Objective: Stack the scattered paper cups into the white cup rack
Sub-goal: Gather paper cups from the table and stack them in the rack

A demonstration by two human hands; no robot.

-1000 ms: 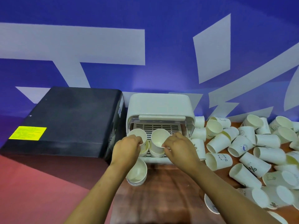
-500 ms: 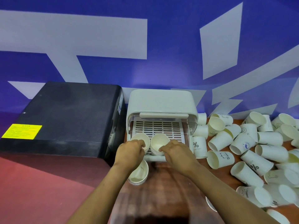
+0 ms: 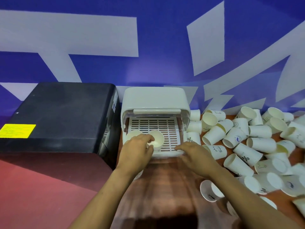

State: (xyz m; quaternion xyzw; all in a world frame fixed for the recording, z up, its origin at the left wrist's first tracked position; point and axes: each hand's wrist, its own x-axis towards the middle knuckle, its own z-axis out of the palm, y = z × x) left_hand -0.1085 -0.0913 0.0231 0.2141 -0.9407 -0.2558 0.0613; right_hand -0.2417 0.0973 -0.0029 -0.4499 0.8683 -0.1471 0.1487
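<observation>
The white cup rack (image 3: 155, 100) stands open at the back of the table, its slatted tray (image 3: 168, 129) bare apart from two short stacks of paper cups at the front left. My left hand (image 3: 137, 151) lies over the left stack (image 3: 132, 134), and its curled fingertips pinch the rim of the right stack (image 3: 158, 140). My right hand (image 3: 196, 156) is flat, its straight fingers resting on the tray's front lip. Several loose paper cups (image 3: 247, 146) lie scattered to the right. Part of another cup (image 3: 138, 174) shows under my left wrist.
A black box (image 3: 62, 113) with a yellow label stands against the rack's left side. One cup (image 3: 209, 190) lies by my right forearm on the wooden table (image 3: 165, 187). A blue and white wall runs behind, and red floor shows at the lower left.
My right hand has let go of the right stack and drawn back to the tray's front lip. Both stacks have come down onto the tray. My left hand has shifted right toward the right stack.
</observation>
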